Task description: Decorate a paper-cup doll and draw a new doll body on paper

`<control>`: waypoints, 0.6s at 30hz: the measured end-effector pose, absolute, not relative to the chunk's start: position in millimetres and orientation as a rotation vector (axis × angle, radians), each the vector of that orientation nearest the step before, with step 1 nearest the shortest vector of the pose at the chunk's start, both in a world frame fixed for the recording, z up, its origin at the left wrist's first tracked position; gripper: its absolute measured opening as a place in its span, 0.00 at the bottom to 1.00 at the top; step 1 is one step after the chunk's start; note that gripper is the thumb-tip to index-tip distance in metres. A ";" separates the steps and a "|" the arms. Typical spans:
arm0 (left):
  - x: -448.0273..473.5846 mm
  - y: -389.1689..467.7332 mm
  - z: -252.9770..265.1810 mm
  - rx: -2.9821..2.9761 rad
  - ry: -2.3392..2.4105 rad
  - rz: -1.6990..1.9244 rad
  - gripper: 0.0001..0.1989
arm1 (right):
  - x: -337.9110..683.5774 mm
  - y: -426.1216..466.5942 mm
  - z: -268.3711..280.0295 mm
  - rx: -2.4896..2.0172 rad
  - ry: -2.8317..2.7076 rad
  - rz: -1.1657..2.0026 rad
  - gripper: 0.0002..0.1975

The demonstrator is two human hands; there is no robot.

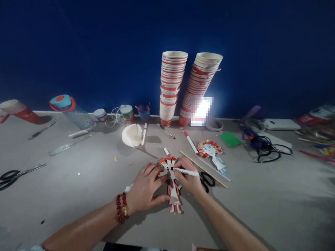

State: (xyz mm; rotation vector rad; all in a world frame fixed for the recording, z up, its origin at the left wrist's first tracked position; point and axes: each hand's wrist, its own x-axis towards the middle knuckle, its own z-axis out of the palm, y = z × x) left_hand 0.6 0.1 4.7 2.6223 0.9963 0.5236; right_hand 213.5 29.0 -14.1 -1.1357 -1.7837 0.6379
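A paper doll (173, 195) lies flat on the table in front of me, with a white dress edged in red and orange-tipped strips around its head. My left hand (150, 186) rests at its left side, fingers spread, the fingertips at the head and the thumb near the dress. A white marker pen (186, 172) is gripped in my right hand (190, 179), its black tip at the doll's face. Part of the head is covered by my fingers. Just above the doll lies a white pen cap (166, 151).
Two tall paper cup stacks (172, 87) stand by the blue wall. A second paper doll (213, 153), a wooden stick (204, 169) and black-handled scissors (208, 179) lie to the right. Left are a cut cup piece (132, 135), a water bottle (75, 113) and other scissors (13, 177).
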 end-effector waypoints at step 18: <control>0.4 0.0 4.7 2.618 0.993 0.499 0.30 | 216.4 27.1 -16.4 -1.113 -1.747 0.646 0.06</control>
